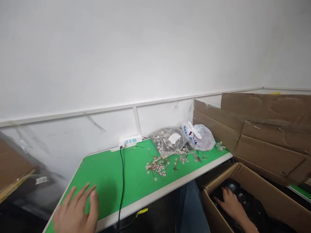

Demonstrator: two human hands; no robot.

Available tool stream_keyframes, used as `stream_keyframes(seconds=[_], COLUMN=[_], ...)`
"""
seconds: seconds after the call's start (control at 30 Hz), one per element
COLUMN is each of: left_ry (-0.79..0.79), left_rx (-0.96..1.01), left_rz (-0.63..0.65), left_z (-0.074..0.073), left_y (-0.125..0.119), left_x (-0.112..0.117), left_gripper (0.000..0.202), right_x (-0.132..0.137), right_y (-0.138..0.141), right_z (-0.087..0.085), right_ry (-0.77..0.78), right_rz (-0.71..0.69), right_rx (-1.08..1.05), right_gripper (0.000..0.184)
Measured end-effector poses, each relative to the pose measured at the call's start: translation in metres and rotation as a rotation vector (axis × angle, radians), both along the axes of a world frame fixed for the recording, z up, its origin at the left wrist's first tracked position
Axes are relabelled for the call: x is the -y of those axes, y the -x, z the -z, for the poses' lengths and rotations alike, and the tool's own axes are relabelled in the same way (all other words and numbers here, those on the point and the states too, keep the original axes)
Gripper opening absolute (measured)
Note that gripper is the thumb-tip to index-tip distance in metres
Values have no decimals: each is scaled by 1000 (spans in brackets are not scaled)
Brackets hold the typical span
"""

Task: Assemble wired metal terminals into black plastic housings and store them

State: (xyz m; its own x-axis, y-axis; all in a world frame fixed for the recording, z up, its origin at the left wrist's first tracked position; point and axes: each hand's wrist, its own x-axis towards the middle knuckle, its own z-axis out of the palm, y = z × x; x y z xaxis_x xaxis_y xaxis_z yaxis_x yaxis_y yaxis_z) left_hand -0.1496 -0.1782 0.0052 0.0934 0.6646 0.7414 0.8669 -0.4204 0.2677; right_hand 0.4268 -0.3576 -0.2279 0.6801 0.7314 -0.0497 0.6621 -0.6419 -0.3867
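My left hand [77, 208] hovers over the near left end of the green-topped table [102, 174], a little blurred, with its fingers spread and nothing in them. My right hand [230, 202] reaches into an open cardboard box [209, 207] at the lower right. Its fingers are apart and lie on glossy black rounded things [252, 202], whose kind I cannot make out. On the table lies a loose pile of small metal discs with red wires [156, 166]. Behind it sits a clear plastic bag [165, 139] filled with similar small parts.
A knotted white plastic bag [204, 137] stands beside the clear one. A white power strip [131, 140] lies at the table's back edge, its black cable [122, 174] crossing the top and hanging over the front. Large cardboard [272, 139] stands at right; another carton [12, 165] is at left.
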Motion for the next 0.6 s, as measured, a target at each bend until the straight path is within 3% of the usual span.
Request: stream_keyframes(seconds=[0.1, 0.2, 0.27, 0.37, 0.47, 0.6], left_ry=[95, 360, 448, 549, 626, 581], left_rx=[48, -19, -68, -128, -190, -139], left_rz=[96, 186, 258, 308, 374, 514], left_z=[3, 11, 18, 25, 23, 19], left_y=[-44, -85, -104, -123, -135, -138], left_x=[-14, -20, -21, -25, -25, -7], left_gripper=[39, 38, 37, 41, 52, 49], right_x=[1, 3, 3, 3, 4, 6], right_y=[9, 16, 16, 7, -4, -1], right_z=[21, 22, 17, 13, 12, 6], right_ry=[100, 116, 110, 57, -80, -264], right_rz=[-55, -134, -140, -107, -127, -104], right_rx=[-4, 0, -2, -22, -140, -285], right_gripper=[76, 67, 60, 53, 45, 38])
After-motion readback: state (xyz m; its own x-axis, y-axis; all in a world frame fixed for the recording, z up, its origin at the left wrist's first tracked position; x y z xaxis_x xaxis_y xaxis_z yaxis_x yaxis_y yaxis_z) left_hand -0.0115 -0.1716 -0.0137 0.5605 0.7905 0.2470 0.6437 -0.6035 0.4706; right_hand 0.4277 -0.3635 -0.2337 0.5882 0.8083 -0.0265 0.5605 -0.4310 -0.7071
